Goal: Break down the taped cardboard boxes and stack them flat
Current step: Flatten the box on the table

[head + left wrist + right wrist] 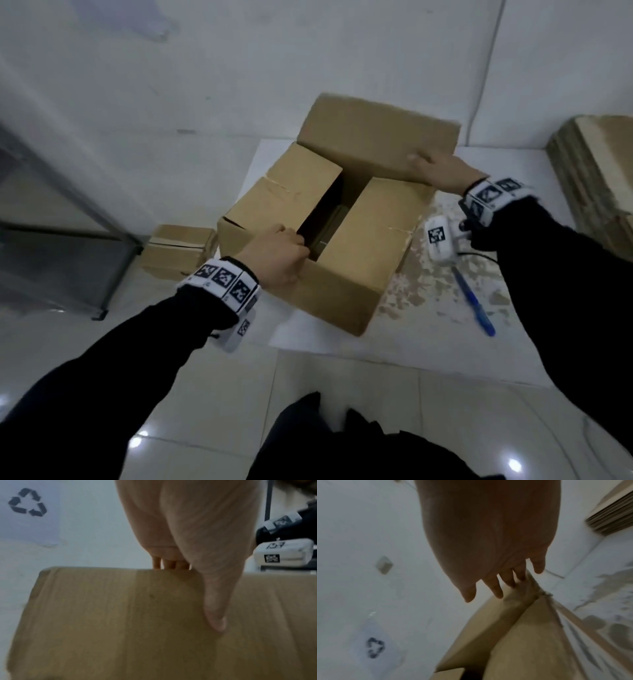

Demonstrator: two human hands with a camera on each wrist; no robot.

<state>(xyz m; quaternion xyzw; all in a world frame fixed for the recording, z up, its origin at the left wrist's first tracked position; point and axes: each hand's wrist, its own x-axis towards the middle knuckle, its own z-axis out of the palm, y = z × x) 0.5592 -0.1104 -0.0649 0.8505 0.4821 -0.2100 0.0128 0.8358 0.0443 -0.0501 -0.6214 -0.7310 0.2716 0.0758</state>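
Observation:
A brown cardboard box [346,270] stands on a white sheet [445,342] on the floor, its top partly open. The left flap [291,192] and right flap [373,233] lie nearly flat, with a dark gap between them. The far flap [376,137] stands up. My left hand [291,246] grips the box's near top edge, fingers hooked into the gap; in the left wrist view the thumb [214,608] lies on the near panel [120,622]. My right hand [428,164] touches the far flap's right corner, and its fingers [496,588] are straight and spread over the flap [522,628].
A small taped box [178,250] sits left of the big one. A stack of flattened cardboard [596,178] lies at the right. A blue pen-like tool [474,305] lies on the sheet near my right arm. A metal frame [68,222] stands at the left.

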